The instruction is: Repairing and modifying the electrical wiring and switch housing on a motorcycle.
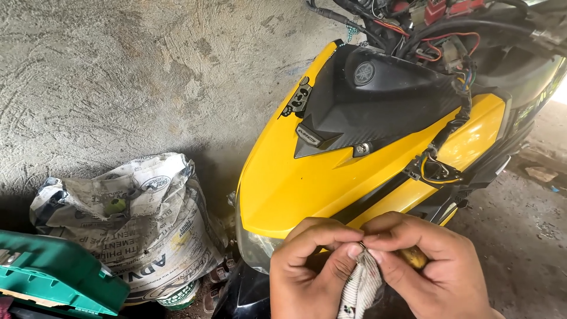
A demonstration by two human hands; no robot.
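- Pinching together at frame bottom: left hand (313, 266) and right hand (428, 269), fingertips meeting over a small, thin metallic ring-like part (361, 244); too small to say exactly what it is.
- Left hand's thumb and forefinger are closed on the top of a white ribbed cloth rag with small dark print (360, 289); the rag hangs down between both hands.
- Right hand's fingers are curled, thumb and forefinger pressed on the same small part; a yellowish rounded object (413, 257) is tucked under its fingers, identity unclear.
- Both hands sit just in front of the glossy yellow plastic front panel of a scooter (307, 183), above the clear headlight lens (251, 248).
- Risk: the small part looks held only by fingertips; a slip would likely drop it to the dirty concrete floor (520, 236) or behind the crumpled printed cement sack (147, 218), hard to find.
- Risk: the rag could snag the part and flick it away.
- Risk: exposed bundle of red, black and yellow wiring (437, 41) hangs loose at the top; an elbow or sleeve could catch it.
- Green plastic case (53, 274) lies at lower left, well apart from the hands.
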